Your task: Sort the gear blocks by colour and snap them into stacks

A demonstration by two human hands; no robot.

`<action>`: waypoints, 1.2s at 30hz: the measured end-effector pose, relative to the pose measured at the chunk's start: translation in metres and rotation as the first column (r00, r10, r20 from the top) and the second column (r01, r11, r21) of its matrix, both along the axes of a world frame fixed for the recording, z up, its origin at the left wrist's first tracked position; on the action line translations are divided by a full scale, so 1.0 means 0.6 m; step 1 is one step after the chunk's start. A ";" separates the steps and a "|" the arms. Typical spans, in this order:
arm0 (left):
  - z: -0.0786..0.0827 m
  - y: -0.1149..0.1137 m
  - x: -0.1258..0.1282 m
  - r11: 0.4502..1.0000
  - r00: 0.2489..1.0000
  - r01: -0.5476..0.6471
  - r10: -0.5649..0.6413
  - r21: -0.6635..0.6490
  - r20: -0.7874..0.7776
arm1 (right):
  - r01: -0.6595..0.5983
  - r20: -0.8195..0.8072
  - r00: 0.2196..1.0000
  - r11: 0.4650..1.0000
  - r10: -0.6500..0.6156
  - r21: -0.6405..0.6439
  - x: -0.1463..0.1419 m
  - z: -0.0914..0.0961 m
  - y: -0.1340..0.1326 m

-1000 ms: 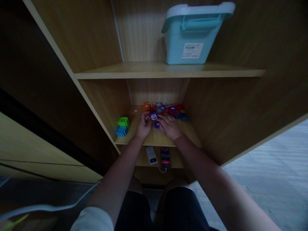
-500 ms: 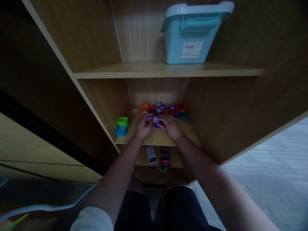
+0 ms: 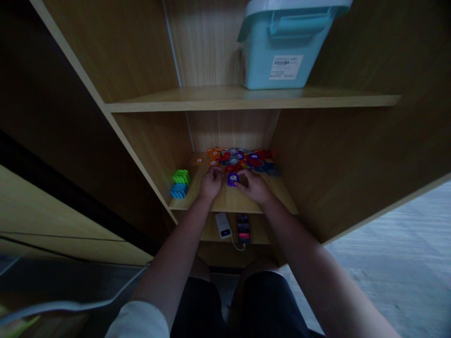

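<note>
While both forearms reach into the wooden cabinet's middle compartment, the right hand (image 3: 256,185) pinches a purple piece (image 3: 233,179) at its right side between thumb and fingers. The purple piece lies over the front part of the middle shelf (image 3: 225,203), between the two hands, with a pale window-like pattern facing up; whether it is a single layer or several stacked together cannot be told. Just beside its left edge, with a narrow gap, is the left hand (image 3: 210,183), its fingers curled; whether they grip anything is too small and dim to tell.

Behind the hands, a loose pile of coloured pieces (image 3: 234,161), red, orange, blue, grey and purple, spreads along the back of the shelf. One orange piece (image 3: 199,160) lies apart to its left. Near the compartment's left wall sit a green block stack (image 3: 182,176) and, touching or just in front of it, a blue block stack (image 3: 179,190).

On the lower shelf (image 3: 207,233), a white device (image 3: 223,225) with a small dark display lies beside a phone (image 3: 243,228), a white cable (image 3: 238,248) looping between them. Overhead, a teal bin (image 3: 292,44) with a printed label (image 3: 286,67) stands on the upper shelf (image 3: 211,98).
</note>
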State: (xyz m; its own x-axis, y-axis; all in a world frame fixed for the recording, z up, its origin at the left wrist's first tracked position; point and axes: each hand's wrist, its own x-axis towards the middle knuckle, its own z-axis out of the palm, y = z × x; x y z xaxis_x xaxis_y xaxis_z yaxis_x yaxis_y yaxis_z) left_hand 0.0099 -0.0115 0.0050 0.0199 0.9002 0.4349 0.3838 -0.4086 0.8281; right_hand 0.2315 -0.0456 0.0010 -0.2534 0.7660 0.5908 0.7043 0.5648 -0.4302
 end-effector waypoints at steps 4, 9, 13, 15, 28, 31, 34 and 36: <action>0.004 -0.003 0.002 1.000 1.000 -0.009 0.009 -0.011 -0.022 | -0.001 -0.006 1.000 1.000 0.001 -0.018 0.003 -0.004 0.004; 0.008 -0.007 0.003 1.000 0.999 -0.011 0.010 -0.028 -0.048 | 0.007 -0.033 0.999 1.000 -0.007 -0.017 0.006 -0.010 0.011; 0.010 -0.010 0.003 0.999 0.999 0.005 -0.007 -0.044 -0.052 | 0.002 -0.034 0.999 1.000 -0.003 -0.026 0.007 -0.015 0.014; 0.011 -0.011 0.003 0.999 0.998 0.000 -0.002 -0.047 -0.062 | -0.007 -0.039 0.999 1.000 0.006 -0.027 0.007 -0.016 0.015; 0.008 -0.008 0.004 0.999 0.998 0.002 -0.004 -0.037 -0.063 | -0.027 -0.049 0.998 0.999 0.025 -0.027 0.007 -0.019 0.017; 0.005 -0.006 0.003 1.000 0.999 0.006 -0.008 -0.026 -0.054 | -0.027 -0.045 0.999 0.999 0.026 -0.021 0.007 -0.021 0.018; 0.002 -0.004 0.003 1.000 0.999 0.011 -0.013 -0.024 -0.048 | -0.028 -0.045 0.999 0.999 0.027 -0.022 0.008 -0.022 0.019; 0.001 -0.004 0.003 1.000 0.999 0.014 -0.015 -0.026 -0.046 | -0.031 -0.047 0.998 0.999 0.030 -0.024 0.008 -0.023 0.019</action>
State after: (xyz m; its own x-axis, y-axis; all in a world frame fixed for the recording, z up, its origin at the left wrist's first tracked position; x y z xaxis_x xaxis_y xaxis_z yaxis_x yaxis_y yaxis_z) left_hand 0.0114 -0.0136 0.0059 0.0524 0.9104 0.4103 0.4158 -0.3935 0.8200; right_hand 0.2364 -0.0344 -0.0125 -0.2496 0.7727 0.5837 0.6659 0.5746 -0.4759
